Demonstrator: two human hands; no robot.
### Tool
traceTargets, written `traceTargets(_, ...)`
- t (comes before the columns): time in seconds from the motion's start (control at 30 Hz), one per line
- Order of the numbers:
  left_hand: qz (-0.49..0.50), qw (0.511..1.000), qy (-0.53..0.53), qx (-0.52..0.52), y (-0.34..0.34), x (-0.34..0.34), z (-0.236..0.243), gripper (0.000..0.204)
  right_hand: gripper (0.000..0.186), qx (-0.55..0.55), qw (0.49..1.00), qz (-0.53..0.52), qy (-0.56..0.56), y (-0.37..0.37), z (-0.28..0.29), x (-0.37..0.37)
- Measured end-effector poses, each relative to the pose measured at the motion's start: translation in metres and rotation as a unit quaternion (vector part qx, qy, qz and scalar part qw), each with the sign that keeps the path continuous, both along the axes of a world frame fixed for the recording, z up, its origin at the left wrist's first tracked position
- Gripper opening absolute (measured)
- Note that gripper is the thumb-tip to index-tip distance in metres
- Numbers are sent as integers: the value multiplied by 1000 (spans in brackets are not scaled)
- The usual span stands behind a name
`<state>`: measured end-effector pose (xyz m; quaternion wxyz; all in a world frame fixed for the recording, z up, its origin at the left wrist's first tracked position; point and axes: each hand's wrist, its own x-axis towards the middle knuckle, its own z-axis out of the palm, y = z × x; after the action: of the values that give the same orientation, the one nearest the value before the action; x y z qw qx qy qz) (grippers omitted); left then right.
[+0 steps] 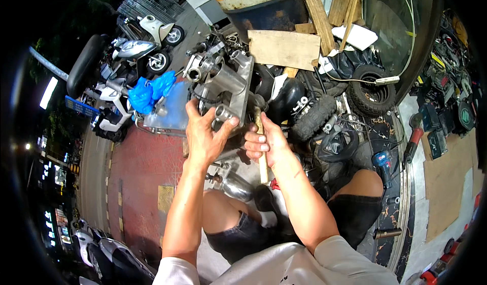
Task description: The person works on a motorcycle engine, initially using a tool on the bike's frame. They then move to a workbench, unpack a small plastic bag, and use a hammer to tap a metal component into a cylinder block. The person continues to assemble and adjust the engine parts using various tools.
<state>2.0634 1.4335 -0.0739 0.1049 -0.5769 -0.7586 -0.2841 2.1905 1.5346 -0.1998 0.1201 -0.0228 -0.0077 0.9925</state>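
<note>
My left hand (204, 139) is closed, thumb and forefinger around a short silver metal sleeve (224, 113). That sleeve lies against a large metal assembly (228, 79) with a thick cylinder and a flat plate, standing just ahead of me. In my right hand (271, 144) is a hammer (263, 167), gripped by its pale wooden handle, which stands nearly upright. The hammer's head is close to the assembly's right side; whether it touches cannot be made out. Below my hands, a rounded shiny metal part (236, 184) lies near my left knee.
A blue plastic bag (147, 94) sits left of the assembly, with parked scooters (134, 49) beyond. Knobby tyres (373, 92), loose parts and wooden boards (284, 49) crowd the right and far side. A blue power tool (383, 167) and a red-and-black power tool (415, 132) lie at right.
</note>
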Motion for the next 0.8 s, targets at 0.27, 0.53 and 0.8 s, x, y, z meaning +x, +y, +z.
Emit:
traceTargets(0.27,15,999,28,-16,-6,-3,-2,50,54,-120,990,-61,-51,0,-10,-3)
traceTargets(0.53,5,1000,9,-25,-10,-5,3,57,54,69,995,-10,-71,-2,-7,30)
traceTargets(0.8,4,997,74,5,-33,-17,35,45,54,70,952,-89,-285,-22,-43,119)
